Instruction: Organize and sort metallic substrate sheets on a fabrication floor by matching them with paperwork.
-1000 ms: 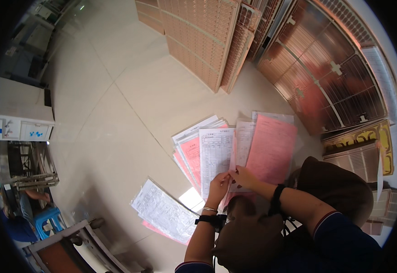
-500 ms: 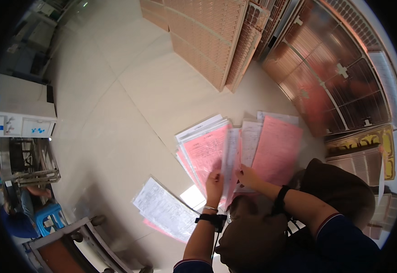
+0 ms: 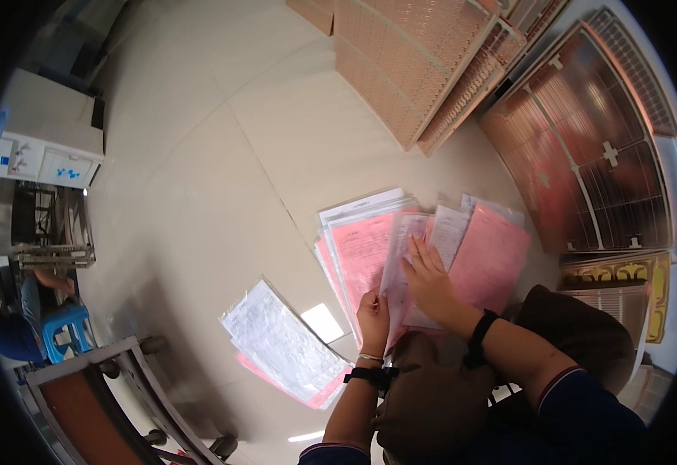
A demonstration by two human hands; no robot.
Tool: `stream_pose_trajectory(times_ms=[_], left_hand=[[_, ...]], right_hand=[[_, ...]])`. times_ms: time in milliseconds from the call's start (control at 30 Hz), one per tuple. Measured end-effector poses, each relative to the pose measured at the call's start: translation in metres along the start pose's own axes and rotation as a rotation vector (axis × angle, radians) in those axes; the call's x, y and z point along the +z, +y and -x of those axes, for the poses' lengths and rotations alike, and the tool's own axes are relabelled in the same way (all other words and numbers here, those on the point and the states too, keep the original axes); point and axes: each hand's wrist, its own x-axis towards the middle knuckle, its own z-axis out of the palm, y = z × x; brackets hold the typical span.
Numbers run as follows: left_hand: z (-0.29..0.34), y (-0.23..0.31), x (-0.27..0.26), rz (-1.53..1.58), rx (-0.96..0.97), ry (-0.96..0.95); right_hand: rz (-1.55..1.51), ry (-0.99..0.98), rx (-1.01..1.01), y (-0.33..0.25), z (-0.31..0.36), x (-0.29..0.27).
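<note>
Probably light and limp, the clear-sleeved sheet (image 3: 395, 260) should bend easily, slip on its slick plastic and crease if squeezed; an edge or lower corner looks the safest hold. It lies just beyond the person's knees (image 3: 431, 403), over fanned papers on the floor (image 3: 176, 240). The left hand (image 3: 373, 316) has its fingers curled closed, apparently pinching the left edge low down; the right hand (image 3: 429, 280) rests flat on the face, fingers extended and slightly parted, grasping nothing. The sleeve is glossy and narrow, its paper pale with faint print. Beside it lie a pink sheet (image 3: 360, 246) leftward and a white sheet (image 3: 449, 231) rightward. Farther off stand tan gridded panels (image 3: 408, 70).
</note>
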Motion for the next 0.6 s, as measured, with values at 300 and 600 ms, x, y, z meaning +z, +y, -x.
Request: stream_pose_trajectory(times_ms=[300, 600], left_hand=[[-0.002, -0.018, -0.007, 0.055, 0.174, -0.033], [-0.014, -0.050, -0.014, -0.163, -0.065, 0.427]], right_hand=[[-0.416, -0.480, 0.610, 0.005, 0.009, 0.048], [-0.777, -0.098, 0.399, -0.006, 0.004, 0.021]])
